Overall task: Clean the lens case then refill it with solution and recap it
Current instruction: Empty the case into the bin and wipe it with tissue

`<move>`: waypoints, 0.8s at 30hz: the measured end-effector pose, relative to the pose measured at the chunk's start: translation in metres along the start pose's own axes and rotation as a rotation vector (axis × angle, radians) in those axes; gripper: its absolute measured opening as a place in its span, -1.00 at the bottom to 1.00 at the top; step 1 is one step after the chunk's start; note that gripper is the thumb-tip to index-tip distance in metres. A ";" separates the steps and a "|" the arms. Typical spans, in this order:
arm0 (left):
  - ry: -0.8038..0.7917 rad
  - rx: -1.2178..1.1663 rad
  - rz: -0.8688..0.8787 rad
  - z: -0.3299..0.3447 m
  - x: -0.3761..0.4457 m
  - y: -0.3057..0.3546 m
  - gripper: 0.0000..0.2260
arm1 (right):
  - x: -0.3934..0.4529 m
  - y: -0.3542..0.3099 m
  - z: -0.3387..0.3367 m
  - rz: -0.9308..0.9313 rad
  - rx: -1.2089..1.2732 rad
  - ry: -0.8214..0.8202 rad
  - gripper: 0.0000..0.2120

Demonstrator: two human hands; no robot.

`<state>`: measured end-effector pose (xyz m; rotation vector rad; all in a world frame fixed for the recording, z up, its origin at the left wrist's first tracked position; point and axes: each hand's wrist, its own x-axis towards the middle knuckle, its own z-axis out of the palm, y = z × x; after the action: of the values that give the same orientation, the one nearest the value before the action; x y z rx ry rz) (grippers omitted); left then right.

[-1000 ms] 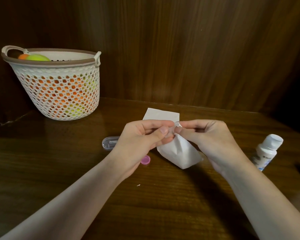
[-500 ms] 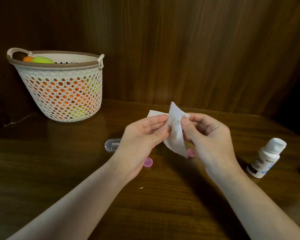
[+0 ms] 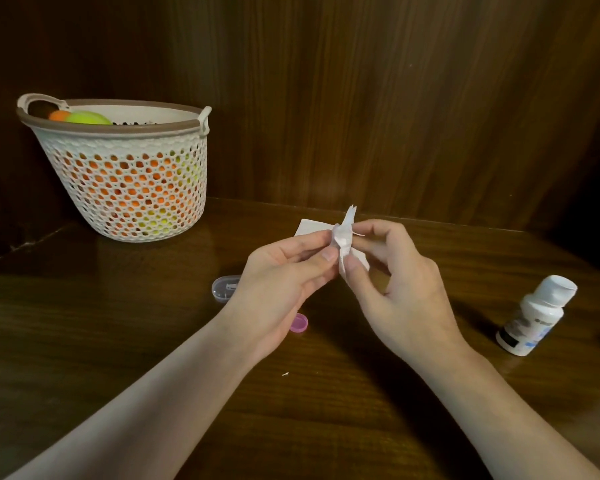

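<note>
Both hands (image 3: 340,258) are now pinching the tissue (image 3: 343,240), bunching it tighter | lens case hidden, wiping likely continuing

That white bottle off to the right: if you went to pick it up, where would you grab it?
Probably round the white bottle's straight body, below the wider cap, coming in from the side with the right hand. It seems to stand upright on the table, apart from other things, so fingers can wrap it freely.
</note>
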<state>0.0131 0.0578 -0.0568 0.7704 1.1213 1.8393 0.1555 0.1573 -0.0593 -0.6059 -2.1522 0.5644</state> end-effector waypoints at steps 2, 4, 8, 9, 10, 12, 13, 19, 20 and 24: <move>0.025 0.030 0.011 0.000 0.000 0.000 -0.72 | 0.001 -0.002 0.000 0.018 0.023 -0.036 -0.62; 0.040 0.052 0.016 0.000 0.000 0.000 -0.72 | 0.001 -0.005 -0.003 0.012 0.044 -0.049 -0.64; 0.030 0.060 0.003 0.002 0.000 0.000 -0.73 | 0.001 -0.005 -0.009 0.024 0.062 -0.035 -0.61; 0.016 0.049 0.000 0.002 0.000 0.000 -0.72 | 0.001 -0.005 -0.009 0.025 0.058 -0.042 -0.58; 0.007 0.041 0.002 0.001 0.000 0.001 -0.71 | 0.000 -0.004 -0.008 0.021 0.055 -0.059 -0.54; 0.017 0.049 0.010 -0.001 0.000 0.003 -0.70 | -0.002 -0.004 -0.005 0.018 0.035 -0.116 -0.45; 0.031 0.062 0.014 -0.002 0.000 0.004 -0.70 | -0.002 -0.003 -0.004 0.018 0.017 -0.139 -0.44; 0.093 0.177 0.028 0.002 -0.001 0.003 -0.70 | 0.002 0.001 -0.007 0.093 0.175 -0.137 -0.53; 0.091 0.199 0.039 0.004 -0.001 0.003 -0.70 | 0.001 0.000 -0.007 0.131 0.261 -0.158 -0.52; 0.112 0.222 0.057 0.004 -0.003 0.003 -0.73 | 0.001 -0.002 -0.004 0.148 0.244 -0.213 -0.39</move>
<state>0.0169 0.0559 -0.0526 0.8405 1.4061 1.8439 0.1580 0.1566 -0.0549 -0.5945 -2.2004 0.9954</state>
